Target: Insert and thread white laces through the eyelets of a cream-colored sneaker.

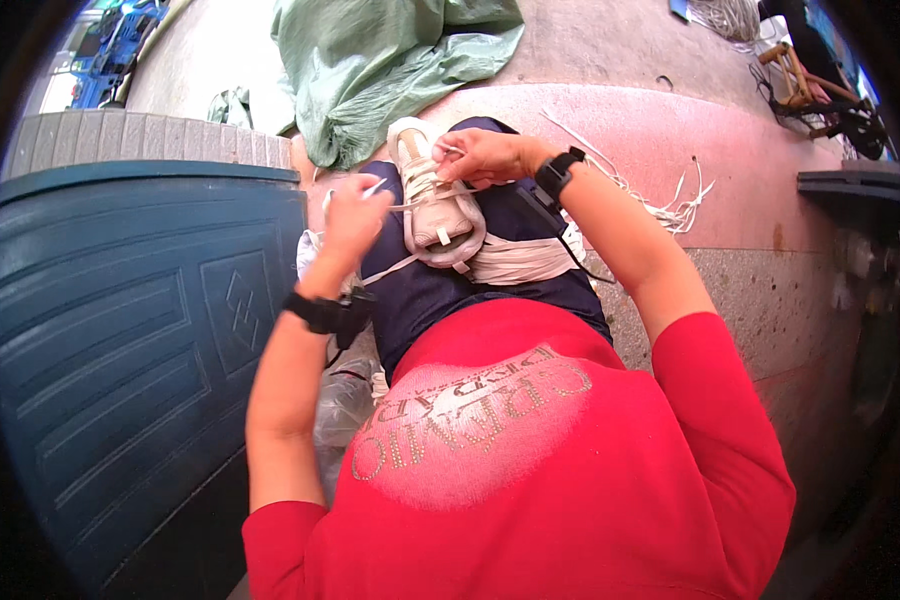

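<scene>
A pale beige lace-up shoe point(453, 218) rests across my thighs, its toe pointing away and its heel opening towards me. Light shoelaces cross its tongue. My left hand point(354, 218) is closed at the shoe's left side, pinching a shoelace point(373, 188) whose white end sticks out past the fingers. Over the shoe's upper right, my right hand point(488, 158) is closed too, with a white lace tip point(452, 149) between thumb and finger. A flat bundle of pale laces point(522, 261) lies over my right thigh, beside the heel.
Loose white laces point(678, 212) trail over the floor to the right. A green plastic sheet point(370, 70) lies heaped ahead. A blue panelled door point(120, 320) stands close on my left, and a clear plastic bag point(340, 405) sits by my left hip. A wooden-framed item point(798, 80) is far right.
</scene>
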A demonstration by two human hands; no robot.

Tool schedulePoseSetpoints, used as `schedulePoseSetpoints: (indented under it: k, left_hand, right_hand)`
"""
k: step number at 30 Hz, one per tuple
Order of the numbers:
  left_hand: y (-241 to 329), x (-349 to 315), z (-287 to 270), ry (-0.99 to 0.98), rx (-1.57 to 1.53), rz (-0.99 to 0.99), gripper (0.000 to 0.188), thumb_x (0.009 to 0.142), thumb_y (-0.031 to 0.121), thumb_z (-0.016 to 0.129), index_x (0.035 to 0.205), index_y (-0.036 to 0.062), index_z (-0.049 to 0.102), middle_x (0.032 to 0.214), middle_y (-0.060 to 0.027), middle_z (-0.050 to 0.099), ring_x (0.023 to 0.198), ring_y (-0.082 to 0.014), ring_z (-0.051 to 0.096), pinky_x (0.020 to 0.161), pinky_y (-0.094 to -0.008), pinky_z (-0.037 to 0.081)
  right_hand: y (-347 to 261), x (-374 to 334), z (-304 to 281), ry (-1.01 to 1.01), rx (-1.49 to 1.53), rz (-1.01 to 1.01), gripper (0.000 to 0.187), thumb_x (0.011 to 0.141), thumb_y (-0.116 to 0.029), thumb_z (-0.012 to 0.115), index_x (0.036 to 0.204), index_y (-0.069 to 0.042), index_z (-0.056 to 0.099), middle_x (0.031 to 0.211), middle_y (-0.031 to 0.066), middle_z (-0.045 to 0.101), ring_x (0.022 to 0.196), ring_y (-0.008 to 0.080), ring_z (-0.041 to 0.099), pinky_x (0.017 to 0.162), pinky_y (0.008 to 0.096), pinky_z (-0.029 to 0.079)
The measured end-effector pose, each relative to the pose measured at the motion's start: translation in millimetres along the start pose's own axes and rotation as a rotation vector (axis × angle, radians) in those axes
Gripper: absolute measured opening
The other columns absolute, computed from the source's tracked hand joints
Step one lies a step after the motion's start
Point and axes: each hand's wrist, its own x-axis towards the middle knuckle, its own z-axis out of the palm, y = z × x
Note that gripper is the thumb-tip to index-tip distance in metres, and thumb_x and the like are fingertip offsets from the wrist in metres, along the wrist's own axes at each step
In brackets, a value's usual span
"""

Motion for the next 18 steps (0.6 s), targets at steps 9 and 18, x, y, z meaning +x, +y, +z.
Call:
schedulePoseSetpoints:
  k: [9, 18]
  left_hand:
    - [77, -1, -278, -0.043, -0.751, -0.102, 0.028, 0.089, 0.010, 0.044, 0.115, -0.0011, 0.042, 0.064, 0.0053, 0.033, 0.051, -0.0022, 0.031, 0.048, -0.0176, 0.028]
    - [53, -49, -290, 0.232, -0.269, 0.050, 0.037, 0.086, 0.016, 0.053, 0.118, 0.0003, 0.044, 0.077, 0.0008, 0.048, 0.062, -0.0064, 0.045, 0.060, -0.0179, 0.039]
  right_hand:
    - [21, -1, 42, 0.621, -1.001, -0.521, 0.016, 0.069, -0.006, 0.059, 0.080, -0.003, 0.049, 0.068, 0.0107, 0.053, 0.061, 0.0261, 0.054, 0.055, 0.0342, 0.043]
    - [4, -43, 65, 0.907, -1.076, -0.011, 0.022, 0.084, -0.023, 0.050, 0.089, -0.001, 0.054, 0.082, 0.0198, 0.058, 0.079, 0.0365, 0.055, 0.064, 0.0401, 0.044]
